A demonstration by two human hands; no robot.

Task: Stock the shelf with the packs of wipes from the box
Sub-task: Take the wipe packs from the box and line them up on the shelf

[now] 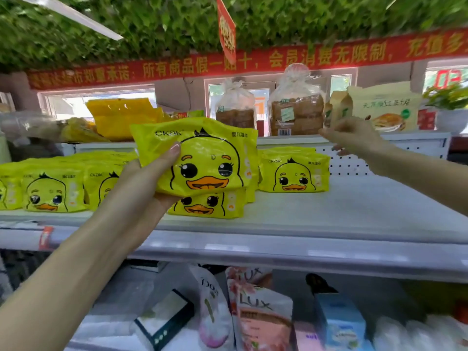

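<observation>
My left hand (149,178) grips a yellow pack of wipes with a duck face (202,158), thumb on its front, held above the white shelf (329,214). Right under it another duck pack (206,205) lies on the shelf. Several more packs (50,191) stand in a row at the left, and one pack (293,173) stands further back at the right. My right hand (354,138) reaches out over the shelf's right part with fingers loosely spread, holding nothing. The box is not in view.
The top shelf carries yellow bags (124,115), bagged bread (296,107) and snack packs (385,107). The lower shelf holds Dove (212,305) and Lux (263,317) pouches and a blue carton (339,323). A perforated back panel (354,163) closes the shelf behind.
</observation>
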